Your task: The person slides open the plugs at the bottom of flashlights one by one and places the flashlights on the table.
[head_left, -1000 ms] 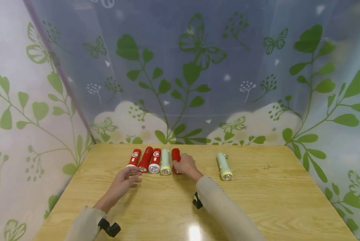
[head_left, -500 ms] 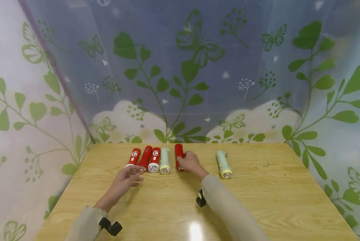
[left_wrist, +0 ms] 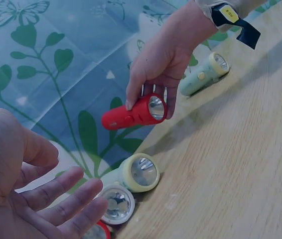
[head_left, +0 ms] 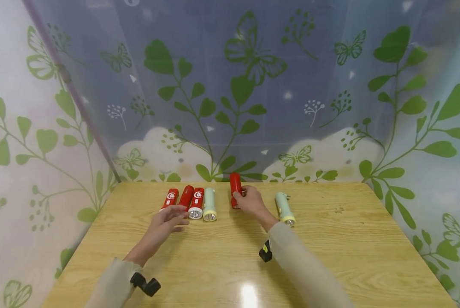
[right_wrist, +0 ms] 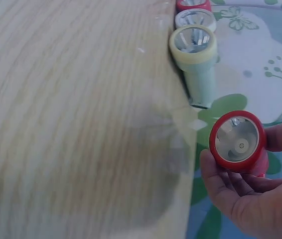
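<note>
My right hand [head_left: 251, 201] grips a red flashlight [head_left: 235, 188] near the back edge of the table, thumb on one side and fingers round the other. In the right wrist view its lens [right_wrist: 238, 141] faces the camera. My left hand [head_left: 163, 222] is held with fingers loosely spread just in front of a row of flashlights and holds nothing. That row has a red one with a white head [head_left: 170, 197], a plain red one [head_left: 186, 196], another red one with a white head [head_left: 196, 204] and a mint-green one [head_left: 210, 203].
A second mint-green flashlight [head_left: 284, 208] lies apart, right of my right hand. Everything lies on a wooden table [head_left: 214, 265]. A patterned curtain [head_left: 249, 107] hangs along the table's back edge and sides.
My right hand has lifted the red flashlight and moved it right and back, away from the row's right end. My left hand has barely shifted.
</note>
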A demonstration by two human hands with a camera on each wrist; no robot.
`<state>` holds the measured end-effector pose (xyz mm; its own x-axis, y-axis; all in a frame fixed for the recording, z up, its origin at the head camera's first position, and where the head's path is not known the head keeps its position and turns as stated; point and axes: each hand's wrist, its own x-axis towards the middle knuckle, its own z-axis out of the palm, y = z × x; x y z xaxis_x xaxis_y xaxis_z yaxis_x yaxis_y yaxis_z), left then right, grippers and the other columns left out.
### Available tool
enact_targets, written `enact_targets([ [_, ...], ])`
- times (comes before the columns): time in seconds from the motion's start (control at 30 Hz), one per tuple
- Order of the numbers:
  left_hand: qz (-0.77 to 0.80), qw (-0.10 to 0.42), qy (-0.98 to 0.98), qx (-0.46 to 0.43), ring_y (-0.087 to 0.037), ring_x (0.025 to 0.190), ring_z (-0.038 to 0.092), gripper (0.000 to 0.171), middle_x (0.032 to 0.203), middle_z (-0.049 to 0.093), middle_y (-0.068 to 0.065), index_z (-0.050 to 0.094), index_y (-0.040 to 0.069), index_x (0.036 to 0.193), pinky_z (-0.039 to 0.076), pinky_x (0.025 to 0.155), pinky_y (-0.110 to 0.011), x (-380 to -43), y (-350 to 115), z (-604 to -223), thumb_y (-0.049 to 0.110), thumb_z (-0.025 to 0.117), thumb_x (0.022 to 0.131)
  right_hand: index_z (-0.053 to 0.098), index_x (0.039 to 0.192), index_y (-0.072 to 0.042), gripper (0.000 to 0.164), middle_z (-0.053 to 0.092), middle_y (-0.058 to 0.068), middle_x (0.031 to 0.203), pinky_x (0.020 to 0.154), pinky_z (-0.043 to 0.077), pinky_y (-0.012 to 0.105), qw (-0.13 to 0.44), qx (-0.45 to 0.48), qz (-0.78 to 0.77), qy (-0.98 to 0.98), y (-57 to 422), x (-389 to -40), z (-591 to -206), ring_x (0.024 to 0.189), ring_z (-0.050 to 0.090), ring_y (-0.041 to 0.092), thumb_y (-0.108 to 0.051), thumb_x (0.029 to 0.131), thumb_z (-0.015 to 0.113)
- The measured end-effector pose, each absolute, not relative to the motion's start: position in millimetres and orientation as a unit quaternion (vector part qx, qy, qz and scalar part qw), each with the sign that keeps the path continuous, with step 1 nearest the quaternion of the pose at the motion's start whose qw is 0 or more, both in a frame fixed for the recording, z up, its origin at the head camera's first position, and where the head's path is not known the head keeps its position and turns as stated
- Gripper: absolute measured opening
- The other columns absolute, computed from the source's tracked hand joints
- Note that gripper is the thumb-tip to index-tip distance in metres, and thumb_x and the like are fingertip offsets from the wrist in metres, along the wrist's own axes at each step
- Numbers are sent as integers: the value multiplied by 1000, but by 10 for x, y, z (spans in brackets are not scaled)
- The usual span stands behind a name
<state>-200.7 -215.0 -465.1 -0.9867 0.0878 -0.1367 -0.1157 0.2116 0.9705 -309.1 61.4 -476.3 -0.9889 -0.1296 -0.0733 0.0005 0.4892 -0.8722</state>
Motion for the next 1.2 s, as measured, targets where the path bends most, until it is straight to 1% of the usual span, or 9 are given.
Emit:
enact_targets([
  [0.17,626,70,776,1,-26,113,68,41,143,55,-27,46,-1,143,58,99,-41,-2025,-2098,-4605,12,52,105,48,146,3,51,66,23,118,76,63,38,47,-63,-512,856,668,-3044,-4643,96,72,30,-23,103,57],
  [0.37,627,54,777,2,-26,112,68,39,139,58,-25,49,1,141,59,97,-40,-2065,-2019,-4520,12,54,104,46,149,-1,53,65,21,123,79,61,38,22,-97,-502,859,701,-2959,-4451,104,69,33,-24,102,58],
  [0.43,630,51,775,6,-26,111,68,39,139,58,-25,49,2,141,59,96,-38,-2085,-1991,-4498,12,55,103,48,147,0,52,65,21,123,80,61,39,10,-108,-500,859,712,-2920,-4388,103,69,33,-23,102,59],
  [0.57,638,46,769,20,-21,108,69,38,138,57,-26,49,1,140,59,97,-41,-2120,-1936,-4469,9,53,104,50,145,0,51,66,20,124,80,61,39,-1,-127,-506,853,722,-2832,-4273,101,68,32,-23,101,59],
  [0.67,641,42,766,23,-23,109,69,37,138,57,-26,50,2,139,57,99,-45,-2141,-1902,-4452,8,53,104,50,145,-1,50,66,19,125,78,60,38,0,-138,-512,848,722,-2772,-4210,100,68,31,-24,101,60],
  [0.73,643,41,765,25,-25,111,68,36,139,57,-26,50,3,140,57,99,-45,-2155,-1875,-4438,9,53,104,50,146,-1,51,65,19,125,78,60,37,2,-143,-516,845,723,-2735,-4177,101,67,31,-23,101,60],
  [0.93,640,27,766,48,-33,114,68,37,140,58,-27,50,3,140,60,91,-33,-2196,-1765,-4365,10,54,104,46,149,-2,54,63,18,129,76,60,36,0,-150,-522,840,745,-2620,-4096,104,65,30,-24,101,60],
  [1.0,638,22,768,56,-35,116,66,36,138,59,-25,52,5,139,59,90,-32,-2203,-1727,-4326,10,54,104,46,149,-2,54,64,18,129,76,60,36,-5,-154,-522,839,755,-2584,-4077,104,64,30,-24,101,60],
  [1.2,633,0,771,73,-28,114,66,33,134,62,-19,54,8,137,59,90,-31,-2209,-1599,-4205,11,54,104,47,148,-3,53,65,17,127,76,61,35,-23,-171,-516,839,775,-2482,-4068,102,66,29,-23,101,61],
])
